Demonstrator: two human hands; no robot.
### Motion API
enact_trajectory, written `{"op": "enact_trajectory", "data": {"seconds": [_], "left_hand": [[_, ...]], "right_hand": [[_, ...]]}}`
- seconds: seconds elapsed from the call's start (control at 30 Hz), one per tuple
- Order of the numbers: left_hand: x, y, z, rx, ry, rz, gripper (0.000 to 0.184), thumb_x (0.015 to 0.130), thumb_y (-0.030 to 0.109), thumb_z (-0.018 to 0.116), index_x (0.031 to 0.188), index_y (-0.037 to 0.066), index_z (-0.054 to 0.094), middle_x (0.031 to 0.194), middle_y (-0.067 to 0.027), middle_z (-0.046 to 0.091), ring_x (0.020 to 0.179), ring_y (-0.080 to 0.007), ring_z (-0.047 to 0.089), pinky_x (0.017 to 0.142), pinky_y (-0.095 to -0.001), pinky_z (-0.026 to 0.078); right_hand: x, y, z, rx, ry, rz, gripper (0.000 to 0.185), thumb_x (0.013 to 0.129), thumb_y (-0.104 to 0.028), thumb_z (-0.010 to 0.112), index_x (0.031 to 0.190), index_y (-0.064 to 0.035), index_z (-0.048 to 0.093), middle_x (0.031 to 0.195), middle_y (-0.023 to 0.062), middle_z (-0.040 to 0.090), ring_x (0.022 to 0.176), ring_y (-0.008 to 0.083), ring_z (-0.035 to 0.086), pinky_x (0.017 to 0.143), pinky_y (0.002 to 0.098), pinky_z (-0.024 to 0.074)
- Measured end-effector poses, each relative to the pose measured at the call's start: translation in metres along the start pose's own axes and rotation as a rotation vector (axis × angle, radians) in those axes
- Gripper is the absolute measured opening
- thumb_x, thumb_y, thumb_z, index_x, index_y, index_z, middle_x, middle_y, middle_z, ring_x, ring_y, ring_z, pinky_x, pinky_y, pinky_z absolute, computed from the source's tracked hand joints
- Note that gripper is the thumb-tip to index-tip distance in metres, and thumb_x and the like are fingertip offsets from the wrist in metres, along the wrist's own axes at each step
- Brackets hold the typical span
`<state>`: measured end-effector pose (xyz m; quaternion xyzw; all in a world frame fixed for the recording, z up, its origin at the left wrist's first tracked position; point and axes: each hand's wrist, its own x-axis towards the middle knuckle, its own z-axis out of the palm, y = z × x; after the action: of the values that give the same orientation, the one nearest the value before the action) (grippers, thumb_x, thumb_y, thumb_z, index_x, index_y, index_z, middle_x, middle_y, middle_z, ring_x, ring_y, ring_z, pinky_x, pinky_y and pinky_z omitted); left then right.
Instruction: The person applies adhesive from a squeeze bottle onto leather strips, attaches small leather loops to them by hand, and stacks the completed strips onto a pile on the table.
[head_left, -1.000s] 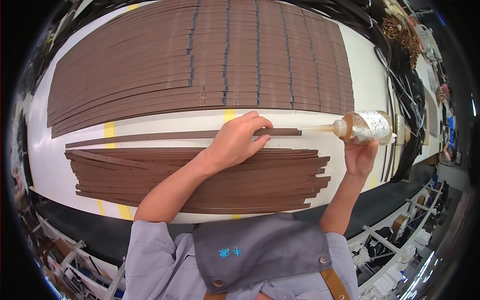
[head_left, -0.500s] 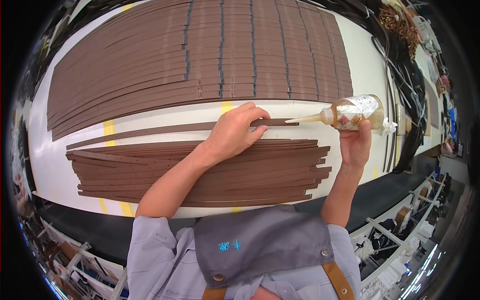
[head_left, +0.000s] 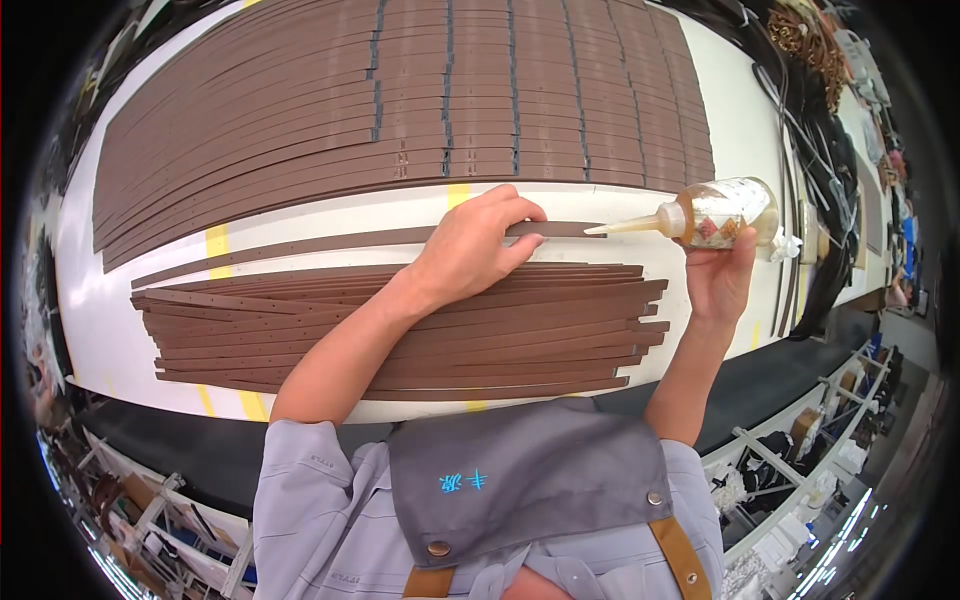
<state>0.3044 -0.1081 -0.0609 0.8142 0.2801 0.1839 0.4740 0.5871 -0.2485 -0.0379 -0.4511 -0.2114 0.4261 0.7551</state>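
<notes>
My left hand (head_left: 470,245) pinches a single brown strap (head_left: 345,242) near its right end, thumb and forefinger at its edges. The strap lies lengthwise on the white table, with small holes toward its left part. In my right hand (head_left: 715,285) is a clear glue bottle (head_left: 730,212), tipped on its side, with amber liquid and a torn label. Its long pale nozzle (head_left: 630,226) points left, and the tip is over the strap's right end. Whether the tip touches the strap I cannot tell.
A loose pile of brown straps (head_left: 500,335) lies nearer to me. Beyond the single strap, overlapping rows of brown straps (head_left: 250,140) cover the table (head_left: 745,120). Black cords (head_left: 815,170) hang along the right side. Shelving (head_left: 800,470) stands below the table edge.
The view has shifted slightly, so the straps appear higher. The nozzle tip has crept a little right along the strap's end. Both hands keep their holds.
</notes>
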Motion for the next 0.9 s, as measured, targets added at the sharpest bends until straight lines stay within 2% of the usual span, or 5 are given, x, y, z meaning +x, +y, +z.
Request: {"op": "enact_trajectory", "data": {"seconds": [0.13,0.23,0.5,0.73,0.9], "left_hand": [[0.002,0.001,-0.002,-0.042,0.01,0.031,0.021,0.09,0.016,0.066,0.105,0.002,0.068,0.091,-0.0081,0.064,0.082,-0.0214,0.062,0.073,-0.0335,0.049],[0.004,0.007,-0.007,-0.134,-0.08,-0.107,0.021,0.093,0.017,0.063,0.101,0.0,0.071,0.086,-0.006,0.065,0.077,-0.0162,0.06,0.07,-0.0304,0.047],[0.004,0.002,-0.003,-0.267,-0.109,-0.284,0.028,0.094,0.025,0.06,0.095,0.001,0.075,0.068,-0.0009,0.061,0.067,-0.0088,0.051,0.062,-0.0274,0.041],[0.005,0.007,-0.002,-0.289,-0.16,-0.344,0.028,0.094,0.026,0.061,0.096,0.002,0.076,0.068,-0.0004,0.061,0.066,-0.0085,0.051,0.062,-0.0271,0.041],[0.004,0.009,0.001,-0.262,-0.062,-0.26,0.021,0.089,0.021,0.069,0.096,0.001,0.074,0.077,-0.0017,0.064,0.072,-0.0093,0.056,0.067,-0.0254,0.045]], "right_hand": [[0.002,-0.001,-0.004,0.2,-0.049,-0.003,0.069,0.088,-0.039,0.073,0.141,-0.0079,0.043,0.136,0.013,0.054,0.125,0.0309,0.054,0.104,0.0522,0.0476],[0.002,-0.005,-0.001,0.279,-0.077,-0.008,0.07,0.087,-0.038,0.074,0.141,-0.008,0.043,0.136,0.0137,0.054,0.126,0.0332,0.054,0.107,0.0522,0.0453],[-0.003,-0.007,-0.003,0.191,-0.043,-0.022,0.074,0.086,-0.042,0.074,0.143,-0.0089,0.041,0.137,0.0125,0.054,0.127,0.0318,0.053,0.107,0.0496,0.0456],[-0.006,-0.004,-0.005,0.189,-0.067,-0.022,0.072,0.087,-0.043,0.073,0.143,-0.0095,0.042,0.139,0.0089,0.052,0.127,0.0259,0.052,0.106,0.0466,0.0456],[-0.009,-0.004,0.004,-0.06,-0.131,-0.061,0.074,0.088,-0.039,0.073,0.143,-0.0047,0.04,0.138,0.0077,0.052,0.128,0.0225,0.051,0.107,0.0409,0.0444]]}}
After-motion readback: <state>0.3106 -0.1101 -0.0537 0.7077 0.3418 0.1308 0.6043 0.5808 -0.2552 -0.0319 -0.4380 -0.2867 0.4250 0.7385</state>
